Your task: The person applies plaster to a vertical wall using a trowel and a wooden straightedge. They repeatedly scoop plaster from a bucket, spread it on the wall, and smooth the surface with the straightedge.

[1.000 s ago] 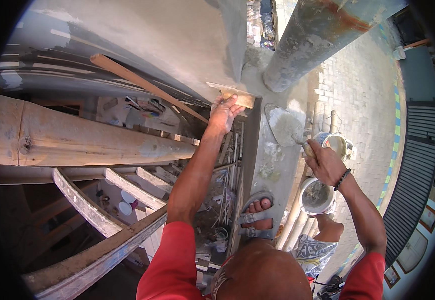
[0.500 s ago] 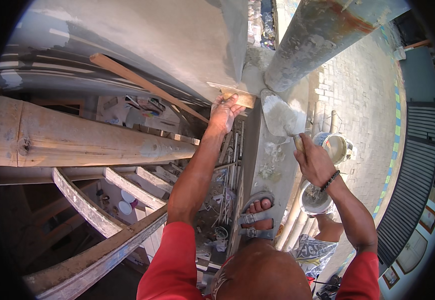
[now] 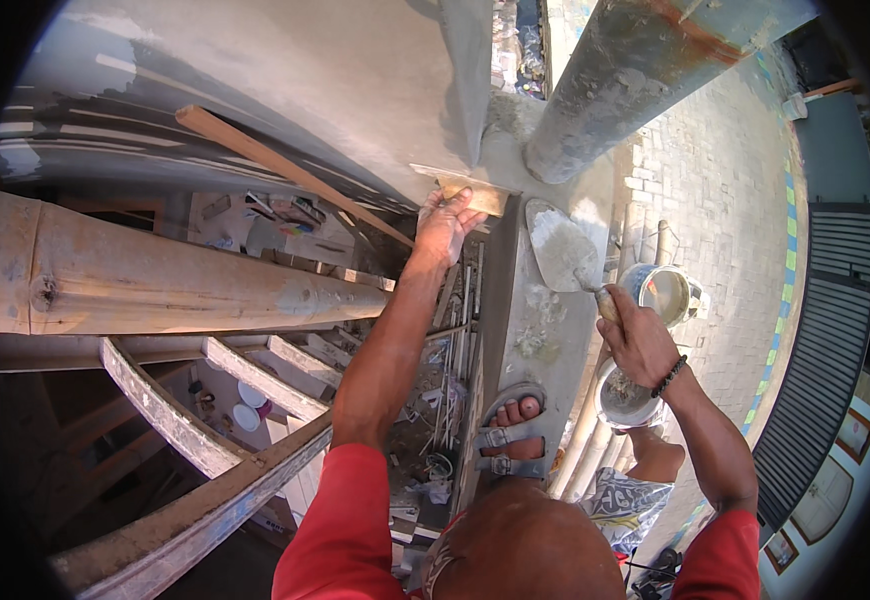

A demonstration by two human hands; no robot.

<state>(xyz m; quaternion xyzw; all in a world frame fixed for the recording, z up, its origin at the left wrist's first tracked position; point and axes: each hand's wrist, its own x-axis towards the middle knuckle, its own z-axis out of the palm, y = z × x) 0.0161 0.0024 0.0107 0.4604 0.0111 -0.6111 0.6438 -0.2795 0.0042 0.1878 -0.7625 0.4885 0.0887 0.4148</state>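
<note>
My left hand [image 3: 447, 222] grips a pale wooden board [image 3: 479, 199], pressed against the grey plastered wall [image 3: 355, 90] at the corner above a narrow concrete ledge [image 3: 540, 335]. In my right hand [image 3: 640, 338] is the handle of a steel trowel [image 3: 561, 240], its mortar-smeared blade over the ledge, just right of the board. Behind that hand are a white bucket of grey mix [image 3: 627, 403] and another bucket [image 3: 667, 295]. My sandalled foot [image 3: 515, 435] rests on the ledge.
A rusty-stained grey column [image 3: 615, 80] rises at upper right. At left are a large bamboo pole [image 3: 155, 280], a slanting timber [image 3: 285, 170] and frame rungs [image 3: 165, 410] over a cluttered drop. Bamboo poles [image 3: 585, 460], block paving [image 3: 725, 190] and a slatted gate [image 3: 825, 330] lie at right.
The trowel and my right hand moved left toward the corner, then slightly back to the right over the last half second. My left hand stays almost still on the board.
</note>
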